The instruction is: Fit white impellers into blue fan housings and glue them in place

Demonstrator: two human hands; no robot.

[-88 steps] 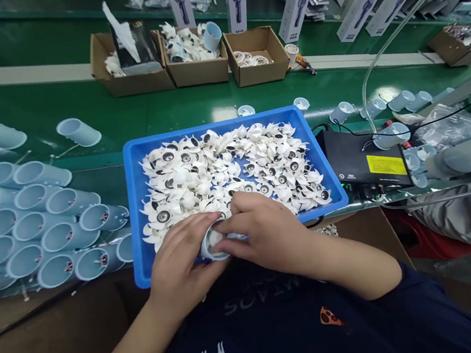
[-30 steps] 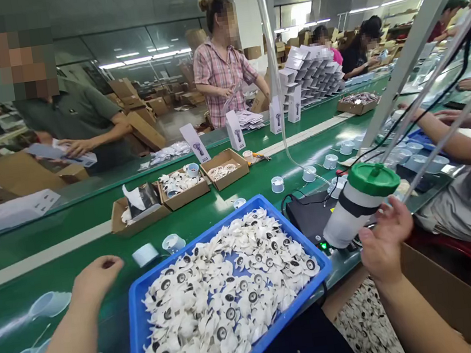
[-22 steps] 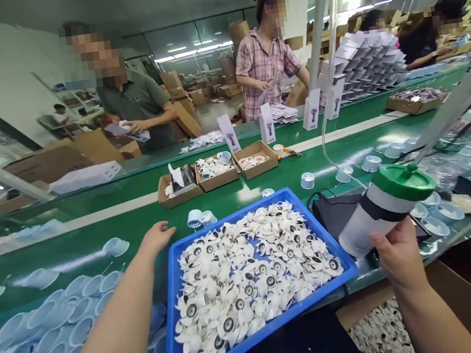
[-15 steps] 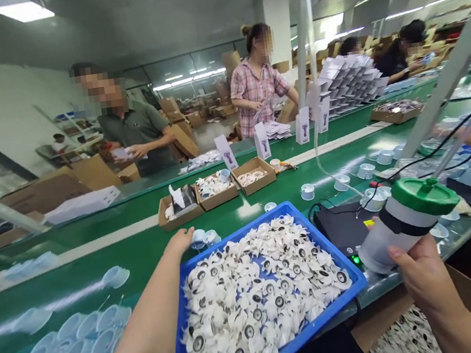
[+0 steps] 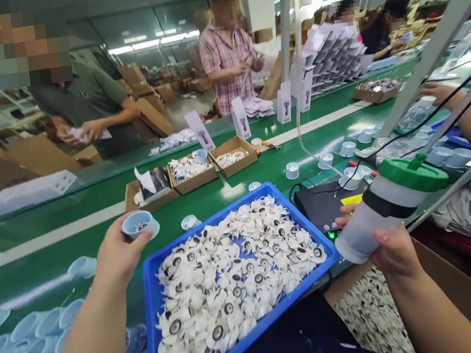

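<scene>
The green conveyor belt runs across this factory floor. Nearest me sits a blue plastic tray, heaped with white petal-edged moulded parts, each with a dark round centre. My left hand is just beside the tray's far left corner, fingers curled around a small pale blue cup. My right hand is clamped on a tilted frosted white bottle with a green lid, right of the tray. Farther off, 3 cardboard boxes sit on the belt, and a person in a plaid shirt stands beyond.
</scene>
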